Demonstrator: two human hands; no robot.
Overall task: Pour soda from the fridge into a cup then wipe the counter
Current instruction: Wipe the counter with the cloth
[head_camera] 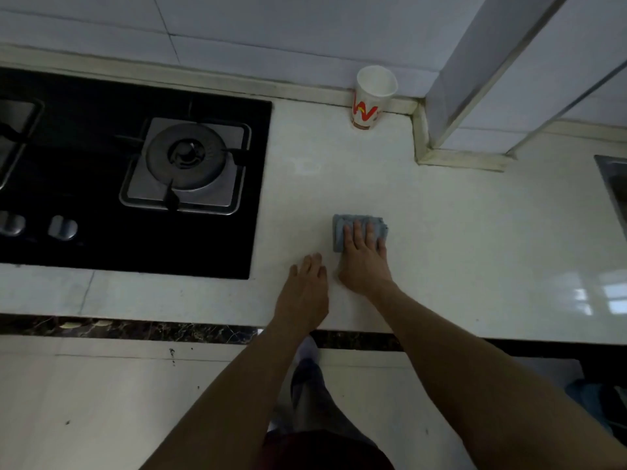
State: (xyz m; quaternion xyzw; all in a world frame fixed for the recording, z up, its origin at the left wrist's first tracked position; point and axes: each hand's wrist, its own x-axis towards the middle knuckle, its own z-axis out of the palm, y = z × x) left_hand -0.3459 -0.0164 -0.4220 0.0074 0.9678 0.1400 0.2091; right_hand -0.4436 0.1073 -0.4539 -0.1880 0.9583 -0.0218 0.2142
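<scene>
A folded grey-blue cloth lies on the white counter in the middle of the view. My right hand presses flat on the cloth, fingers spread over it. My left hand rests flat on the bare counter just left of it, near the front edge, holding nothing. A white paper cup with a red and yellow logo stands upright at the back against the wall; I cannot see what is inside it.
A black gas hob with a steel burner fills the counter's left side. A tiled pillar juts out at the back right. A steel sink edge shows at the far right. The tiled floor lies below the counter's front edge.
</scene>
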